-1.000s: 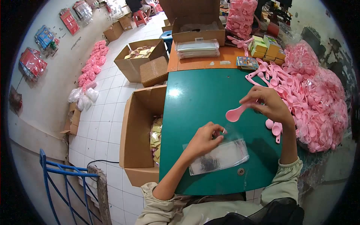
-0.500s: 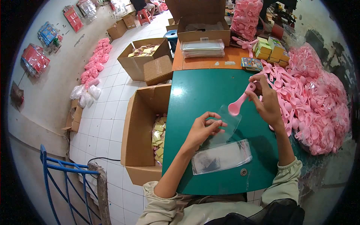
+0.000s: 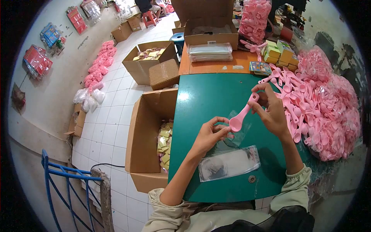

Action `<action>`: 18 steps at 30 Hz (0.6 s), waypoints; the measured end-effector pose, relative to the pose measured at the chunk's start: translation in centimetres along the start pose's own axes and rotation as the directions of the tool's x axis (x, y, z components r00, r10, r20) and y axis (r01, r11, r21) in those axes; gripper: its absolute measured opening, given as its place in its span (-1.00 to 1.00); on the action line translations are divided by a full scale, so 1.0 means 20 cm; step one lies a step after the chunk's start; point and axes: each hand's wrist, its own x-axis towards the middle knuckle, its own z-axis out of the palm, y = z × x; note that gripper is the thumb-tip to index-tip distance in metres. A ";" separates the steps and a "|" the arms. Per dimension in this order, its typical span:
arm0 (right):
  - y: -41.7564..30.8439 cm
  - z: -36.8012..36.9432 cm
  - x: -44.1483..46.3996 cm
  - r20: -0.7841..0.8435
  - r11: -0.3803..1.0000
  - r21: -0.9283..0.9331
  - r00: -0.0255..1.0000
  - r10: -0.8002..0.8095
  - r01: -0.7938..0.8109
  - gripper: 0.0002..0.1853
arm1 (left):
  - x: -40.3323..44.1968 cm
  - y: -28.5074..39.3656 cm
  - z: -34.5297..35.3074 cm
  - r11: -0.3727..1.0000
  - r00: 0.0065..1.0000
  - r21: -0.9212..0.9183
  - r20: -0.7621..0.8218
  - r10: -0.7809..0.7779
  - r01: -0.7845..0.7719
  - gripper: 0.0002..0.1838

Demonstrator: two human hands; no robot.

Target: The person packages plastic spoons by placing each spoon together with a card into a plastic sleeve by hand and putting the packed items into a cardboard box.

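A pink plastic spoon (image 3: 240, 118) slants over the green table, the end of its handle pinched in my right hand (image 3: 269, 107). Its bowl is at the fingertips of my left hand (image 3: 211, 133), by the mouth of a clear plastic bag (image 3: 240, 136) that those fingers hold. Whether the bowl is inside the bag I cannot tell. Below the hands, a stack of clear bags (image 3: 230, 163) lies flat on the green tabletop (image 3: 210, 94). To the right of my right hand is a large heap of pink spoons (image 3: 299, 96).
An open carton (image 3: 145, 133) with small yellow-and-pink packets stands left of the table. Behind it is another filled carton (image 3: 143, 71). Small yellow boxes (image 3: 279, 52) and packed bags (image 3: 210, 52) sit at the back. A blue metal rail (image 3: 69, 170) is at lower left.
My right hand has brought the spoon down and left, so its bowl now meets my left fingertips at the bag. My left hand has stayed nearly in place.
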 end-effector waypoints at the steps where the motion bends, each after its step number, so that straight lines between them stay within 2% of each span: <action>1: 0.00 0.01 0.00 -0.010 1.000 0.003 1.000 -0.014 0.014 -0.72 | 0.00 0.00 0.00 1.000 1.000 -0.007 -0.013 -0.008 0.008 -0.66; 4: 0.00 0.02 -0.01 -0.081 0.999 -0.006 0.996 -0.046 0.046 -0.72 | -0.01 0.03 0.01 1.000 0.999 -0.005 -0.042 -0.020 0.020 -0.64; 10: 0.01 0.07 -0.03 0.052 0.999 -0.027 0.998 0.043 -0.041 -0.70 | -0.01 0.02 0.00 0.998 0.999 -0.039 -0.028 0.041 -0.042 -0.60; 14: 0.04 0.07 -0.02 0.054 0.992 0.106 0.997 0.061 -0.066 -0.69 | -0.02 0.05 0.02 0.988 0.999 -0.151 -0.042 0.033 -0.039 -0.60; 17: 0.06 0.07 -0.01 0.017 0.991 0.128 0.999 0.027 -0.029 -0.71 | -0.02 0.05 -0.03 0.993 0.992 -0.049 0.060 -0.109 0.112 -0.56; 18: 0.06 0.08 -0.02 0.001 0.991 0.136 1.000 0.013 -0.013 -0.73 | -0.03 0.06 -0.03 0.994 0.994 -0.054 0.042 -0.096 0.098 -0.58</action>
